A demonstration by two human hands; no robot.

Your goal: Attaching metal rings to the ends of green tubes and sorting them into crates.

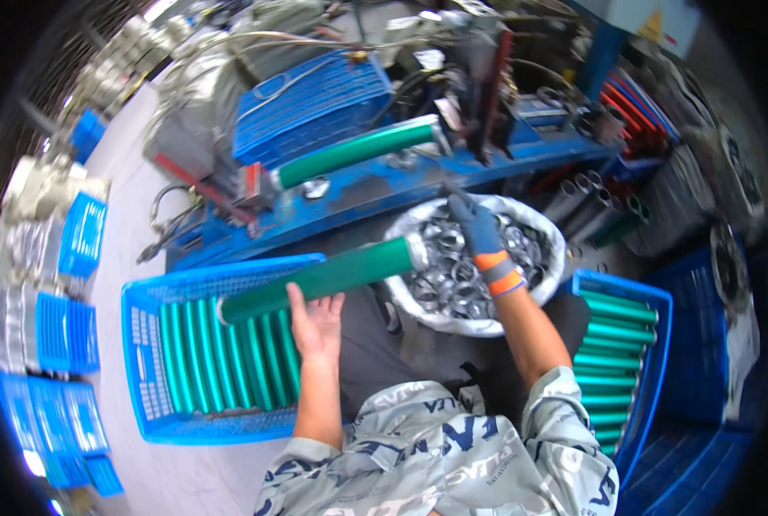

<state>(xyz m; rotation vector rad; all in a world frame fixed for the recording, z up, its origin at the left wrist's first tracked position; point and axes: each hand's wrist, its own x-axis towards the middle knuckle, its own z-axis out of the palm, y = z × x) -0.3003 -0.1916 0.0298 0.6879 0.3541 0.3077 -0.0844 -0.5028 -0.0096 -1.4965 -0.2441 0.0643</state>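
My bare left hand [318,325] holds up a long green tube [324,280] from below, thumb on one side and fingers on the other. The tube slants up to the right, with a silvery fitting at its right end and a metal rim at its left. My right hand [474,225], in a blue-grey glove with an orange-striped cuff, is over a white-lined round tub [559,258] of shiny metal rings [453,284]. Its fingers point toward the bench and are blurred, so their grip is unclear. Another green tube [362,153] lies across the blue bench machine [350,206], between its end holders.
On the left, a blue crate [135,361] holds a row of green tubes; another blue crate [662,344] with green tubes stands right. A blue basket [315,99] sits behind the bench. Bare metal tubes [573,198] lie right of the tub. Stacked blue bins [66,331] line the far left.
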